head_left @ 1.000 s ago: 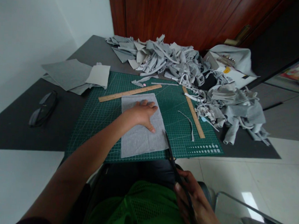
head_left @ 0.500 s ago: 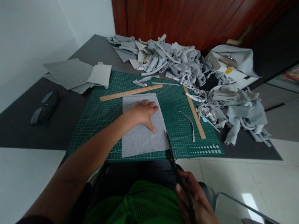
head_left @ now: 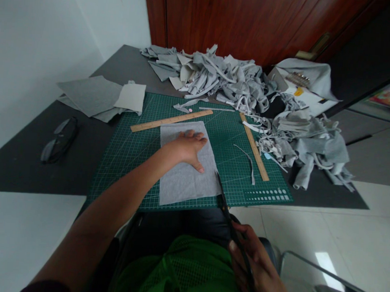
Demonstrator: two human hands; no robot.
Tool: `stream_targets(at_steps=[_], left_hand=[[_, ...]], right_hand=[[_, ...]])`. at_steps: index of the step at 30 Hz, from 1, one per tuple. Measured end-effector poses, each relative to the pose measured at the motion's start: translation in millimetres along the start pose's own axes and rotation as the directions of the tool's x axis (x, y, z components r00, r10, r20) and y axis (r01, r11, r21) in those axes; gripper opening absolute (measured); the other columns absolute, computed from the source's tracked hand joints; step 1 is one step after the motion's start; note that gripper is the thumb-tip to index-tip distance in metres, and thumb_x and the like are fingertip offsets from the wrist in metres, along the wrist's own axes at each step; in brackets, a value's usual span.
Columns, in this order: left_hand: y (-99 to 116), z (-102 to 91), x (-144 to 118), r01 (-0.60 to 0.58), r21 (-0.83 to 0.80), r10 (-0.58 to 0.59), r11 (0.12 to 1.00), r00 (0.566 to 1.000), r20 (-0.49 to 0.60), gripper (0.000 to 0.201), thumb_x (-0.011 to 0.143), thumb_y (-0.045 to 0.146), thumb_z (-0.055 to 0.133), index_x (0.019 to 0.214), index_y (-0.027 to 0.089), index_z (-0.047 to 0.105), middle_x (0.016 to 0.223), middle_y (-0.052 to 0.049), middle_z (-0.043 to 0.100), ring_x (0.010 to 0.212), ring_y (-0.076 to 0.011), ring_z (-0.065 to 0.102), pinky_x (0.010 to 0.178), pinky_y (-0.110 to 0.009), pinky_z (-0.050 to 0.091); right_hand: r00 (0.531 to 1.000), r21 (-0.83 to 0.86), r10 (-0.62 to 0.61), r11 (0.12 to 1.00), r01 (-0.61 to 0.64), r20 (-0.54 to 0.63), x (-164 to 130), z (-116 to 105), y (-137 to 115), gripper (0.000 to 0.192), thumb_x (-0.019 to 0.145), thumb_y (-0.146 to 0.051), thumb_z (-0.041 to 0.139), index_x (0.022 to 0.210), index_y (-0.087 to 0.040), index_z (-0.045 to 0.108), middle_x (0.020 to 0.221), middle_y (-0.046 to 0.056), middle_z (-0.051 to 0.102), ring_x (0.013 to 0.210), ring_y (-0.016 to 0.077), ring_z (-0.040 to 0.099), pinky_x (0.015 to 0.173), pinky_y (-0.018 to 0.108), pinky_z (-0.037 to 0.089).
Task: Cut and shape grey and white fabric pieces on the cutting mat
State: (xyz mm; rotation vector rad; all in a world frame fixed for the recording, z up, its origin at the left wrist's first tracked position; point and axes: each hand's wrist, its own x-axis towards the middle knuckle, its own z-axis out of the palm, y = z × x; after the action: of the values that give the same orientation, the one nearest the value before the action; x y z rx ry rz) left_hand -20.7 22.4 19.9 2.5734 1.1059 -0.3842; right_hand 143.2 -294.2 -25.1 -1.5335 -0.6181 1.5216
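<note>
Head view, left hand [head_left: 185, 149] lay flat, unclenched, on grey fabric sheet [head_left: 186, 180], right hand [head_left: 256, 266] at 5 o'clock gripped scissors [head_left: 226, 207], tips at sheet's edge.

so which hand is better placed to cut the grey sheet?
Right hand: it already grips the scissors, blades at the grey sheet near its right edge. Left hand lies flat on the sheet.

Left hand [head_left: 185, 149] flat on grey fabric sheet [head_left: 186, 165], over green cutting mat [head_left: 124, 159]; right hand [head_left: 256, 268] grips black scissors [head_left: 229, 219], blade tips at sheet's edge just right of left hand
</note>
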Motion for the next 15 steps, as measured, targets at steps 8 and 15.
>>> stream_targets(at_steps=[8, 15], left_hand=[[1.2, -1.7, -0.5, -0.011, 0.011, 0.011, 1.000, 1.000, -0.002, 0.123, 0.067, 0.066, 0.084, 0.168, 0.029, 0.023, 0.176, -0.012, 0.018, 0.159, -0.0451, 0.014, 0.126, -0.061, 0.021], [17.1, -6.8, -11.2, 0.022, 0.016, -0.023, 1.000, 0.999, 0.041, 0.124, 0.069, 0.060, 0.086, 0.168, 0.025, 0.021, 0.177, -0.014, 0.014, 0.160, -0.0437, 0.013, 0.126, -0.060, 0.023]], right_hand=[[0.999, -0.008, 0.044, 0.999, -0.044, -0.010, 1.9, 3.3, -3.4, 0.055, 0.090, -0.063, 0.073, 0.129, -0.031, 0.050, 0.064, -0.010, 0.052, 0.041, 0.0053, 0.036, 0.038, 0.018, 0.028], [0.993, 0.176, 0.112, 0.979, -0.103, -0.041, -2.7, -4.4, -2.5, 0.063, 0.077, -0.064, 0.084, 0.121, -0.029, 0.054, 0.066, -0.010, 0.047, 0.044, 0.0035, 0.026, 0.041, 0.017, 0.022]])
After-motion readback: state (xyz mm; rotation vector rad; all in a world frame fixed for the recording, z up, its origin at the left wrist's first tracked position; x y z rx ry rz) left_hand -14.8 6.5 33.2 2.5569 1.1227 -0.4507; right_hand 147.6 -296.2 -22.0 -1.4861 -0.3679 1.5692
